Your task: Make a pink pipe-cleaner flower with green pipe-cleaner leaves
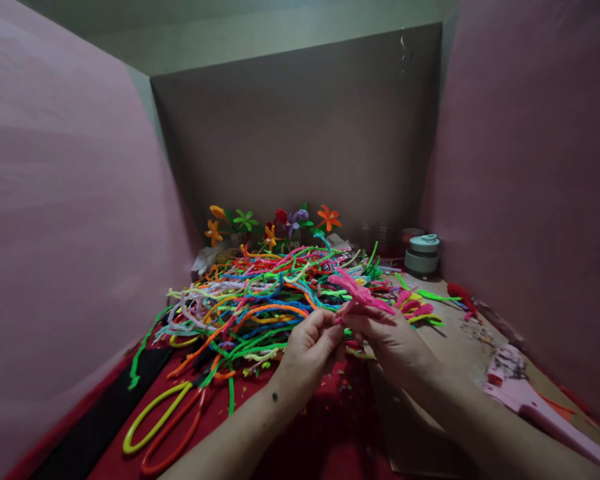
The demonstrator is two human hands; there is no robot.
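Note:
Both my hands meet at the middle, over the near edge of a large heap of colourful pipe cleaners (265, 300). Between them is a pink pipe-cleaner flower (363, 293), its petals pointing up and away. My left hand (314, 340) pinches the lower end of the flower, thumb against fingers. My right hand (385, 337) is closed around the flower just below its petals. The exact spot where the fingertips grip is partly hidden. Just beyond my right hand lie more pink and yellow-green pipe-cleaner pieces (417, 308).
Scissors with yellow and red handles (173, 427) lie front left on red cloth. Finished pipe-cleaner flowers (280, 223) stand behind the heap. A lidded jar (423, 255) is back right. A pink tool, perhaps a glue gun (523, 387), lies on cardboard at right. Pink walls (535, 167) enclose both sides.

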